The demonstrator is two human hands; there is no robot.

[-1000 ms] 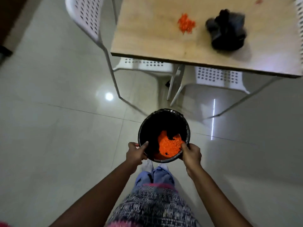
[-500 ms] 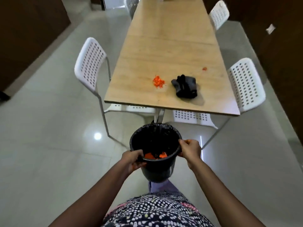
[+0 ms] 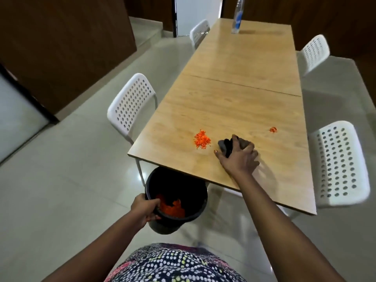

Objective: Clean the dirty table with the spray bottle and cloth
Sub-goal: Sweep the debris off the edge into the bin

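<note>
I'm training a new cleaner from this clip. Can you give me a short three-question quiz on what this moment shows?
1. True or false: the right hand is on the dark cloth on the table.
2. What does the left hand hold? A) the spray bottle B) the rim of the black bin C) a chair
3. Fill in: the large pile of orange crumbs lies to the ___ of the cloth, as the camera sees it.

Key
1. True; its fingers curl over the cloth.
2. B; the black bin hangs just below the table's near edge, with orange crumbs inside. The spray bottle stands at the far end.
3. Left.
</note>
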